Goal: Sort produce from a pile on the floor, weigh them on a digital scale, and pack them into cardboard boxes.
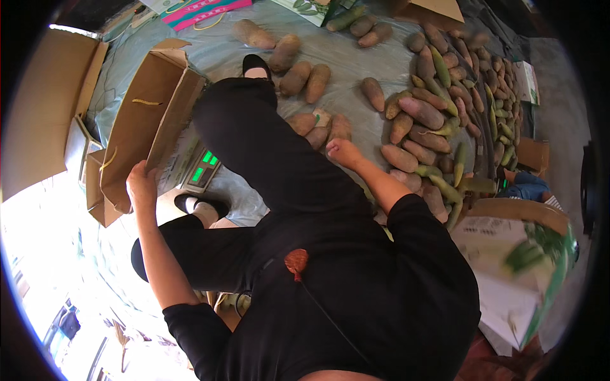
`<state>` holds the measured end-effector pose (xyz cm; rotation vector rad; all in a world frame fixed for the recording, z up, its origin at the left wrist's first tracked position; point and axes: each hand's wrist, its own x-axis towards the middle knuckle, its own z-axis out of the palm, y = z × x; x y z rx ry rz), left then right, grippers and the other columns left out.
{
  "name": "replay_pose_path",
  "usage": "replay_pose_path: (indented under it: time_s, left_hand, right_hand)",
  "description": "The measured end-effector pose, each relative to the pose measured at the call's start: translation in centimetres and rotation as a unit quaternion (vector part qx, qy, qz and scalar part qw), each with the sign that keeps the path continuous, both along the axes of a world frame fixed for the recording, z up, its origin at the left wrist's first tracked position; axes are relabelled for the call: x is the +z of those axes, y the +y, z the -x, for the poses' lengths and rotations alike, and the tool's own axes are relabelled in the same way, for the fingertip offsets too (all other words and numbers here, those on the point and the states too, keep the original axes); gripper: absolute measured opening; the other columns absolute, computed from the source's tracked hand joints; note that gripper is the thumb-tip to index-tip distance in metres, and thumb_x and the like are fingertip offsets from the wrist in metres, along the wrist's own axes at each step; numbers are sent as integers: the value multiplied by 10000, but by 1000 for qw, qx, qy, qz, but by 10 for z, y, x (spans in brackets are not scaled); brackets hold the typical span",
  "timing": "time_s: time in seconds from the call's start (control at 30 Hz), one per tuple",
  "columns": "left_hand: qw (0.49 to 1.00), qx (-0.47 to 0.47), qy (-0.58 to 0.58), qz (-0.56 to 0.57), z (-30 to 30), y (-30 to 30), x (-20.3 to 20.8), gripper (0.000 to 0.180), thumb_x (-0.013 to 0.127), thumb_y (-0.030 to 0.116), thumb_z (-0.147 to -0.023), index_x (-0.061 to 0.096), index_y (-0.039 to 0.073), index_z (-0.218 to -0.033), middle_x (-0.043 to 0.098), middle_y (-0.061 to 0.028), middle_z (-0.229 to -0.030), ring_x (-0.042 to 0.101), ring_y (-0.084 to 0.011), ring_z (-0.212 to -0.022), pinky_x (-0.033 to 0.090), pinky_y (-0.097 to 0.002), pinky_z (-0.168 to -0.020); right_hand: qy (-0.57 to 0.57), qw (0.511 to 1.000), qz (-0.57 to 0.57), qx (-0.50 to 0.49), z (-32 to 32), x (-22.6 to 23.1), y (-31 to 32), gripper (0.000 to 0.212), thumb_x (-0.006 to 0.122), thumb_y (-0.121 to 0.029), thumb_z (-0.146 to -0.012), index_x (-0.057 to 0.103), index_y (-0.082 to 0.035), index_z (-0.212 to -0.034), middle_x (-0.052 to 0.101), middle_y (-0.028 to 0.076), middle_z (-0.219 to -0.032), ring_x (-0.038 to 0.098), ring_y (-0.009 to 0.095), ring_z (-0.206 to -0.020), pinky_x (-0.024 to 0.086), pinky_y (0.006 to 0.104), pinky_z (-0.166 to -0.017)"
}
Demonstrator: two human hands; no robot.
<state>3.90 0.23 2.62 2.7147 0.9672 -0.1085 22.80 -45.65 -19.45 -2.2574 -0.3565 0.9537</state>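
My left hand (141, 184) is closed on the near edge of an open cardboard box (143, 108). The box is tilted, with yellow cord handles on it. Beside it is a scale (202, 168) with lit green displays. My right hand (343, 152) is curled closed past my knee, beside a brownish-pink root vegetable (340, 127). Whether its fingers hold anything is hidden. A few more root vegetables (318, 136) lie close by, partly behind my leg, one with a pale label.
Many brownish and green root vegetables (422, 113) are heaped on the plastic sheet (352, 63) to the right. Further roots (295, 79) lie ahead of my foot. A printed carton (508, 273) stands at the lower right, near another person's blue-clad leg (527, 187). A tall cardboard carton (44, 108) stands at left.
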Motion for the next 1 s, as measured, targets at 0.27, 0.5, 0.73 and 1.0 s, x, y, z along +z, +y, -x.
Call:
replay_pose_path:
  time_s: [0.27, 0.5, 0.73, 1.0]
  left_hand:
    - [999, -13, -1, -45, 8, 5, -7, 279, 646, 82, -733, 616, -5, -996, 620, -206, -959, 594, -368, -901, 467, -404, -776]
    - [999, 7, -12, -45, 7, -4, -5, 271, 643, 83, -740, 604, -21, -987, 617, -205, -938, 593, -371, -883, 463, -403, -762]
    - [1000, 3, -6, -26, 5, 1, -8, 230, 641, 78, -739, 607, 12, -957, 618, -185, -892, 592, -368, -844, 467, -405, -735]
    - [999, 11, 22, -46, -2, -5, -8, 223, 617, 87, -784, 597, 3, -990, 626, -189, -911, 604, -354, -869, 469, -400, -762]
  right_hand:
    - [-32, 993, 82, -83, -21, -6, -23, 229, 643, -139, -739, 638, -53, -952, 656, 119, -843, 632, 245, -796, 490, 340, -711]
    - [23, 973, 149, -175, -33, -20, -58, 364, 692, -220, -739, 600, -47, -1046, 638, 161, -1005, 606, 301, -956, 470, 366, -816]
    - [50, 973, 211, -83, 5, -43, -80, 392, 698, -181, -712, 597, -46, -1067, 646, 139, -966, 619, 270, -927, 476, 356, -814]
    - [84, 945, 306, 83, 53, -38, -120, 458, 626, -291, -791, 536, -114, -1203, 578, 145, -1155, 523, 319, -1118, 405, 427, -943]
